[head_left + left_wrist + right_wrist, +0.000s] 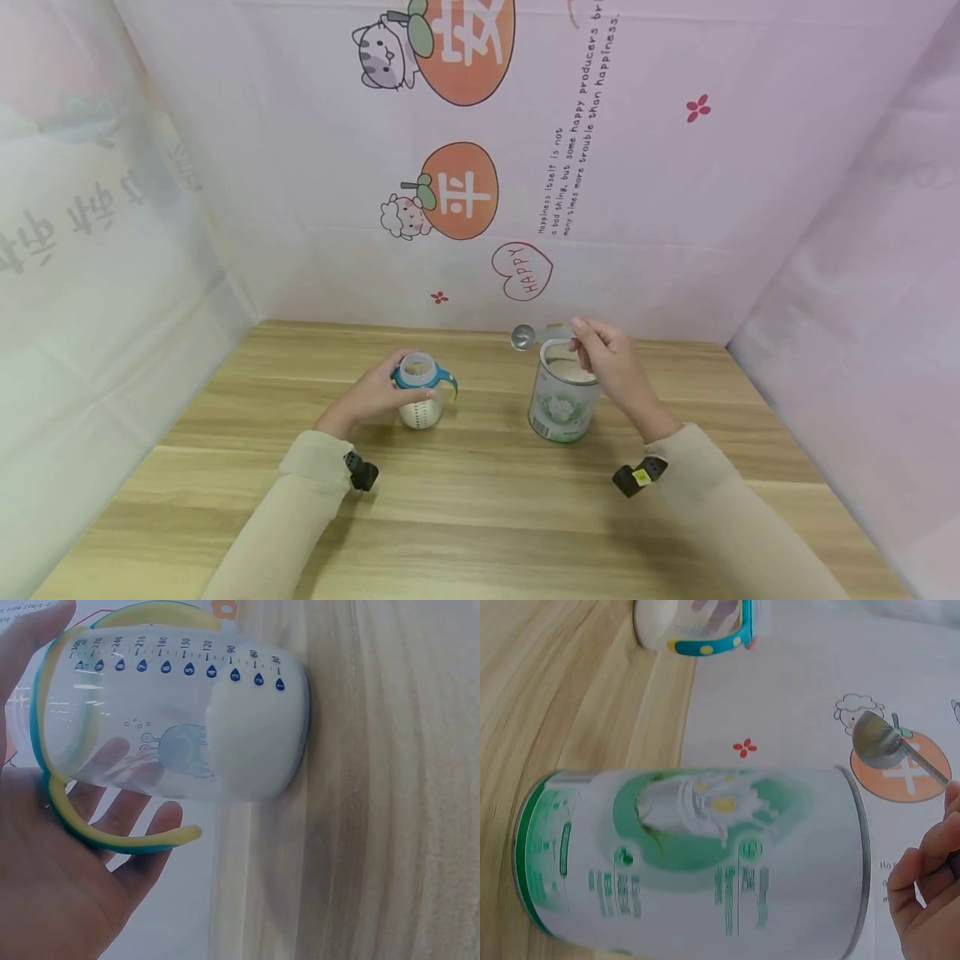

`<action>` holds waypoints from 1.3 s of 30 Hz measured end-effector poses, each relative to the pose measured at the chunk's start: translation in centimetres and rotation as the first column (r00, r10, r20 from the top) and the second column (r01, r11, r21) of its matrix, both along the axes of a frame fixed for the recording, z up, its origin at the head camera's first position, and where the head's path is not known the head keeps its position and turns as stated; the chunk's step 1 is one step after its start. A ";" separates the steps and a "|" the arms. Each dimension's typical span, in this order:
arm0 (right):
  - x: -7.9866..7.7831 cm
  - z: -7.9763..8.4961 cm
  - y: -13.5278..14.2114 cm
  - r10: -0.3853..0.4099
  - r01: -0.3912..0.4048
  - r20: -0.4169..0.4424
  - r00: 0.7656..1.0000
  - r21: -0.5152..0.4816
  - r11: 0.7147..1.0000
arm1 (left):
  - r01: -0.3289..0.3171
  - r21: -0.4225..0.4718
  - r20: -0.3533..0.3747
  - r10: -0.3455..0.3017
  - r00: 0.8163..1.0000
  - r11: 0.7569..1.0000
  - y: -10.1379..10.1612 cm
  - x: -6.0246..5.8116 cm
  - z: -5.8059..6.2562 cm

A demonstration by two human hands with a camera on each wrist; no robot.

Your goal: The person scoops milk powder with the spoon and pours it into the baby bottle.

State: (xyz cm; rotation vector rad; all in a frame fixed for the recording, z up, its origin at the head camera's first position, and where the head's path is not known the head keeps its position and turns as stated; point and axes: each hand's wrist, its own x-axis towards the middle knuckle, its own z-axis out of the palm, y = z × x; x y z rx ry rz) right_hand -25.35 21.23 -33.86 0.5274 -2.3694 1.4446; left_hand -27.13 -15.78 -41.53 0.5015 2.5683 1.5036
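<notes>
- Two hands occupied: left hand (372, 392) on the bottle (422, 414), right hand (613, 367) on the spoon (523, 337).
- Bottle: upright on the table (480, 508), left of the tin (562, 410) and well apart from it. Mouth uncapped, white fill low inside; liquid or powder, can't tell.
- Left fingers: wrapped behind the bottle's upper part, thumb across the front. Light hold should do, just enough to stop tipping.
- Right fingers: pinched together on the spoon's handle, above the tin's rim.
- Spoon: in the air, bowl just left of the tin's top, touching neither vessel. Any load in it: can't tell.
- Step in hand, my read: spoon work between tin and bottle.
- To do it well: bowl level across the gap, slow travel, no wrist flick.
- Bottle's side handle (712, 646) juts toward the tin, so come in from above it.
- Mouth looks only a bit wider than the bowl. Centre first, then tip; off-centre likely spills.
</notes>
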 end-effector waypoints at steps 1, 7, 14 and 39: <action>0.0 0.0 0.2 -0.002 0.002 -0.003 1.000 -0.001 1.000 | -0.002 0.003 0.003 0.002 1.000 1.000 0.0 0.0 0.0; 0.0 0.0 1.5 -0.027 0.027 -0.019 0.999 -0.009 1.000 | -0.022 -0.012 -0.032 0.022 0.999 1.000 0.1 -0.2 0.5; 0.3 0.4 2.7 -0.052 0.052 -0.021 0.998 -0.007 0.999 | -0.034 -0.019 -0.146 0.031 0.989 0.999 1.3 0.2 2.2; 0.0 -2.1 5.2 -0.128 0.155 -0.149 0.981 0.181 0.971 | 0.053 0.031 -0.215 -0.046 0.976 0.998 12.6 0.4 3.3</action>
